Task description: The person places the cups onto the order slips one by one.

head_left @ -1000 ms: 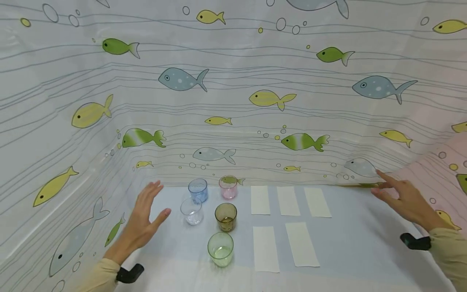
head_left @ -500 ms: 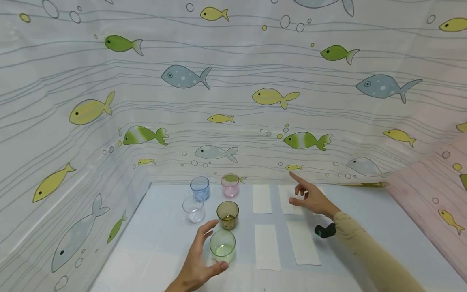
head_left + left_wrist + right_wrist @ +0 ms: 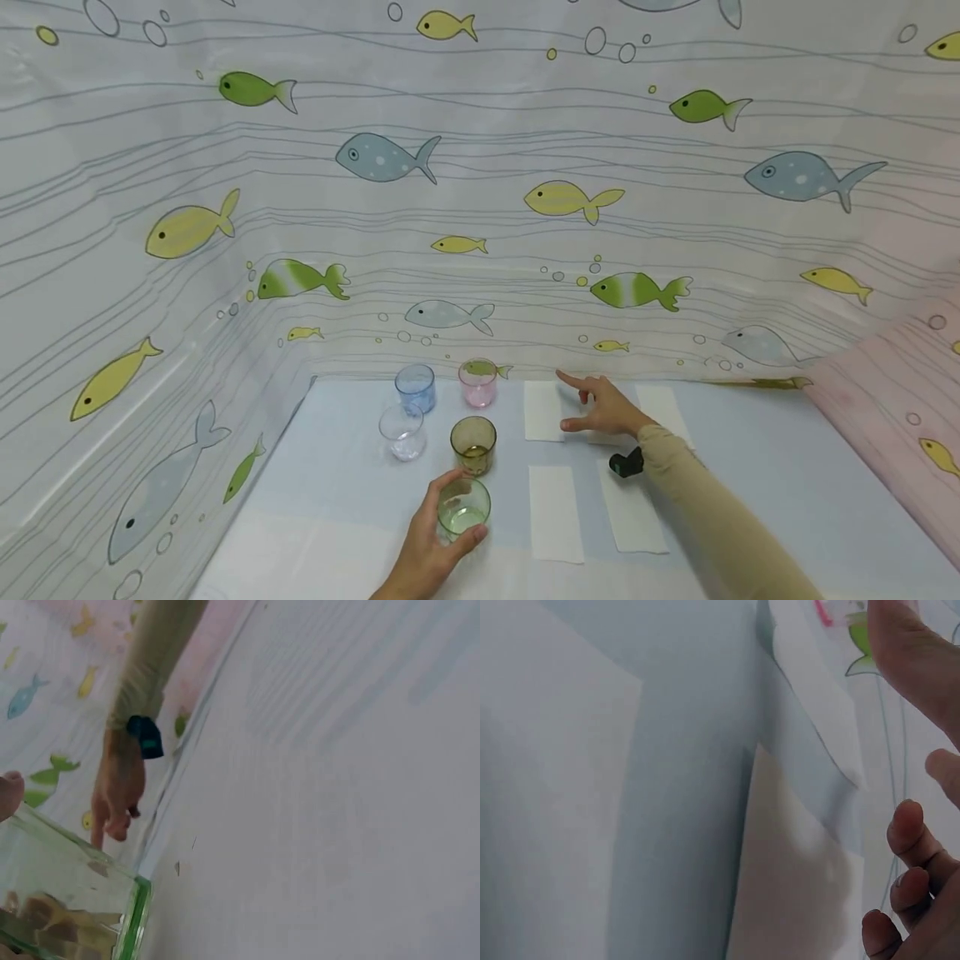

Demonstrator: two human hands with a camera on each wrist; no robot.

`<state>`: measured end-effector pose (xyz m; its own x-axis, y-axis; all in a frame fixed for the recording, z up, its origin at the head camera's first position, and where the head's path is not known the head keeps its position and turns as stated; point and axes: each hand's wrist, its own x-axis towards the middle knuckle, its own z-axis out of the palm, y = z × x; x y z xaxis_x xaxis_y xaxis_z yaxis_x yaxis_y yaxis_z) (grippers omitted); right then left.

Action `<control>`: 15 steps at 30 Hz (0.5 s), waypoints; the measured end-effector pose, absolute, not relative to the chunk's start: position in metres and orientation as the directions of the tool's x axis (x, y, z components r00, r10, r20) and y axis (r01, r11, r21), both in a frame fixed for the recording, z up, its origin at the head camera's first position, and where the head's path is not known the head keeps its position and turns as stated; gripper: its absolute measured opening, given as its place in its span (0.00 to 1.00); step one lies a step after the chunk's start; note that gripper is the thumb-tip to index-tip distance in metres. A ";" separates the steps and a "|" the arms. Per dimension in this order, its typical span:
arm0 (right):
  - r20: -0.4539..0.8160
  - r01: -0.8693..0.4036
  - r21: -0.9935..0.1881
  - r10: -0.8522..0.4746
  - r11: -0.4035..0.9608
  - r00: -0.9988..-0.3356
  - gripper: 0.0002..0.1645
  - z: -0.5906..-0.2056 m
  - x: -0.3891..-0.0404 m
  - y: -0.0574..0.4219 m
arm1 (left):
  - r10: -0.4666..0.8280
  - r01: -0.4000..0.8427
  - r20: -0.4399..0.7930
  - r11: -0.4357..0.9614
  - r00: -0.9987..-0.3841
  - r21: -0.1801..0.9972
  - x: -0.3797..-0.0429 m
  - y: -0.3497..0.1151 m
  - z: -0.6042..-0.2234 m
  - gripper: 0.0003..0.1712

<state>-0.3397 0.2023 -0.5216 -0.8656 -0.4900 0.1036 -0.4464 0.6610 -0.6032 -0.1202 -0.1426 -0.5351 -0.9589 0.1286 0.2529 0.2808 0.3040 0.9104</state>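
My left hand curls thumb and fingers round a green tinted glass at the front of the group in the head view. Close up in the left wrist view, the same glass fills the lower left corner, with fingers seen through it. Right behind it stands an amber-brown glass. My right hand reaches over the back row of white paper strips, index finger pointing left and the others bent. Nothing is held in it. Its thumb and fingers hover beside a white strip in the right wrist view.
A pink glass, a blue glass and a clear glass stand at the back left. Two strips lie in the front row, a left one and a right one. A fish-patterned curtain borders the table.
My left hand has come in from the left, reached the green glass and closed round it. My right hand has swept left from the far right to above the back row of strips.
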 end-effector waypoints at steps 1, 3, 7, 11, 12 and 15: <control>0.095 -0.447 -0.582 -0.490 0.679 -0.867 0.62 -0.524 -0.341 0.201 | 0.137 0.290 0.259 0.310 -0.956 0.905 -0.121 -0.144 -0.536 0.44; 0.070 -0.444 -0.545 -0.490 0.711 -0.869 0.63 -0.527 -0.342 0.201 | 0.159 0.326 0.288 0.326 -0.944 0.888 -0.123 -0.146 -0.538 0.45; 0.010 -0.414 -0.518 -0.480 0.748 -0.877 0.62 -0.532 -0.341 0.200 | 0.173 0.360 0.319 0.335 -0.932 0.871 -0.126 -0.149 -0.539 0.46; -0.040 -0.373 -0.533 -0.463 0.759 -0.885 0.62 -0.535 -0.340 0.199 | 0.201 0.427 0.379 0.330 -0.903 0.842 -0.126 -0.150 -0.542 0.46; -0.042 -0.371 -0.532 -0.461 0.761 -0.886 0.62 -0.535 -0.340 0.199 | 0.207 0.445 0.397 0.328 -0.894 0.833 -0.126 -0.150 -0.543 0.46; -0.056 -0.369 -0.506 -0.456 0.780 -0.888 0.63 -0.537 -0.342 0.197 | 0.235 0.520 0.465 0.328 -0.854 0.789 -0.128 -0.152 -0.544 0.47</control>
